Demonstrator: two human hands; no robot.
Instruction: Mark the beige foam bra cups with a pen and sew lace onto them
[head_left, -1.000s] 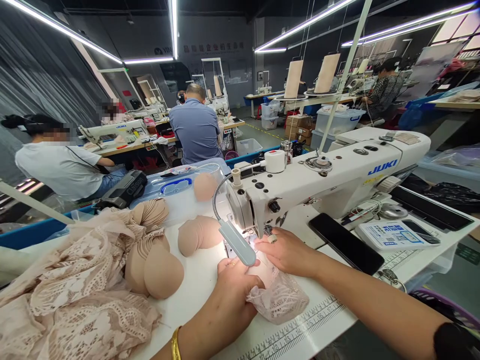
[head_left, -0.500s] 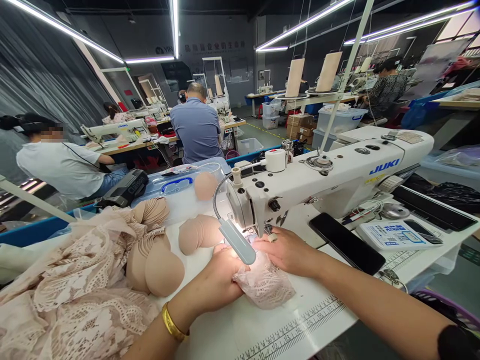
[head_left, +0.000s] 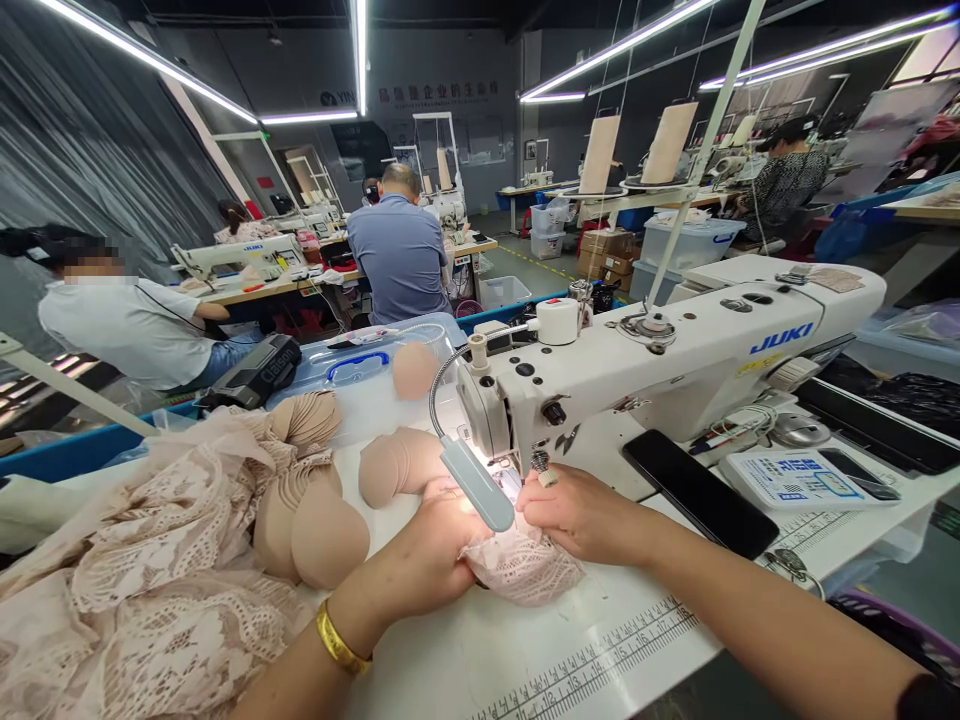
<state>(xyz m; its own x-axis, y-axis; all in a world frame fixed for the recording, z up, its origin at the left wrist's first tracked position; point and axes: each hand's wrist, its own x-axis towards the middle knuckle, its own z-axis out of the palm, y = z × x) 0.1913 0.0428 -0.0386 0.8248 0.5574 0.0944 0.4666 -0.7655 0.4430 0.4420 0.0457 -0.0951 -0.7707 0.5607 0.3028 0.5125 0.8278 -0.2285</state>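
Under the head of a white sewing machine (head_left: 660, 350), a piece of pale pink lace (head_left: 529, 568) lies on the worktable, its near end bunched up. My left hand (head_left: 439, 550) grips the lace from the left, its fingertips partly hidden behind the small grey lamp (head_left: 478, 485). On the other side, my right hand (head_left: 592, 512) is closed with bent fingers on the lace beside the needle area. The lamp's glare and my fingers hide the needle and the fabric edge there. Beige moulded bra cups (head_left: 401, 467) sit just left of my left hand.
A heap of lace fabric (head_left: 150, 570) and stacked cups (head_left: 322, 530) cover the table's left side. To the right lie a black phone (head_left: 701, 490) and a white box (head_left: 806, 478). A printed ruler (head_left: 600, 675) runs along the front edge. Co-workers (head_left: 397, 240) sit beyond.
My right hand's fingers, straighter before, are now curled in by the needle area. The near end of the lace has drawn slightly toward the machine. My left hand stays on it.
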